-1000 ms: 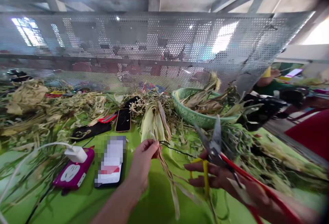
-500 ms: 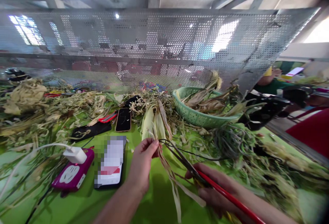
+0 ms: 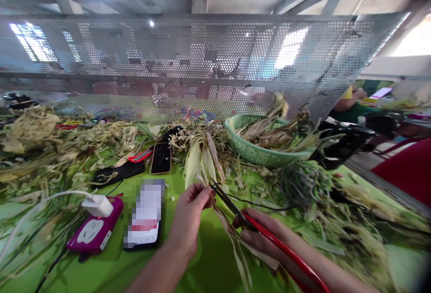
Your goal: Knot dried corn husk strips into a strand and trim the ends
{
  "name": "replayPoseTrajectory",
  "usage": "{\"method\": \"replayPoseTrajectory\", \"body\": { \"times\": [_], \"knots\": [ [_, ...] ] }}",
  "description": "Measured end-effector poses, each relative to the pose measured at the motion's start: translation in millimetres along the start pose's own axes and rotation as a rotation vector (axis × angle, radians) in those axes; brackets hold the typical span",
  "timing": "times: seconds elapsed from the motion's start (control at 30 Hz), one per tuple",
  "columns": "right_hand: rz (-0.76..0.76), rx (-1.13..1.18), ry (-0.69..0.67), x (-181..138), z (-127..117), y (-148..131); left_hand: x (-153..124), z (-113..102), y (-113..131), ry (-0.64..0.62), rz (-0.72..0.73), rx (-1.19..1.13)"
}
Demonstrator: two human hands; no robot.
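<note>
In the middle of the head view, my left hand [image 3: 192, 205] pinches the tied neck of a bundle of pale corn husks [image 3: 199, 165]. The husks fan out away from me, and narrow husk strips [image 3: 238, 250] trail back toward me from the pinch. My right hand [image 3: 261, 230] is closed around red-handled scissors [image 3: 232, 205]. Their dark blades point up and left, with the tips at the bundle just beside my left fingertips. Whether the blades are cutting into anything is too small to tell. A thin dark cord [image 3: 259, 203] runs right from the pinch.
A green basket [image 3: 266, 155] of dried husks stands at back right, near a pile of grey-green strands [image 3: 303, 185]. On the left lie a phone [image 3: 146, 214], a purple power bank [image 3: 96, 225] with a white plug, and another phone [image 3: 160, 158]. A perforated metal panel [image 3: 185, 59] stands behind.
My right hand and the scissors have shifted left and slightly up, closer to my left hand. My left hand keeps its pinch on the bundle, and the trailing strips have swung a little right.
</note>
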State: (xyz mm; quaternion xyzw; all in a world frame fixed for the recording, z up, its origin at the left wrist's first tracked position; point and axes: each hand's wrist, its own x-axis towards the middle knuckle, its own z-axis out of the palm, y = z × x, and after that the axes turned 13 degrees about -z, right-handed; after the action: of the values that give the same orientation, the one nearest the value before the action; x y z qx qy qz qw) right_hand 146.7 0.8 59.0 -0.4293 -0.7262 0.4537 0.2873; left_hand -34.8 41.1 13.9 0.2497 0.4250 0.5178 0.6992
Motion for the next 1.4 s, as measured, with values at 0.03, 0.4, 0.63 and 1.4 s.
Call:
{"method": "replayPoseTrajectory", "body": {
  "times": [0.03,0.4,0.63,1.4],
  "knots": [
    [-0.002,0.01,0.01,1,1,-1,0,0,0,0.003,0.0,0.001],
    [0.08,0.098,0.027,-3,6,8,0,0,-1,0.017,-0.03,-0.012],
    [0.132,0.139,-0.048,-3,6,2,0,-1,-1,0.028,-0.026,-0.006],
    [0.166,-0.882,0.258,-1,-69,66,1,-6,9,0.06,-0.003,-0.108]
  ]
}}
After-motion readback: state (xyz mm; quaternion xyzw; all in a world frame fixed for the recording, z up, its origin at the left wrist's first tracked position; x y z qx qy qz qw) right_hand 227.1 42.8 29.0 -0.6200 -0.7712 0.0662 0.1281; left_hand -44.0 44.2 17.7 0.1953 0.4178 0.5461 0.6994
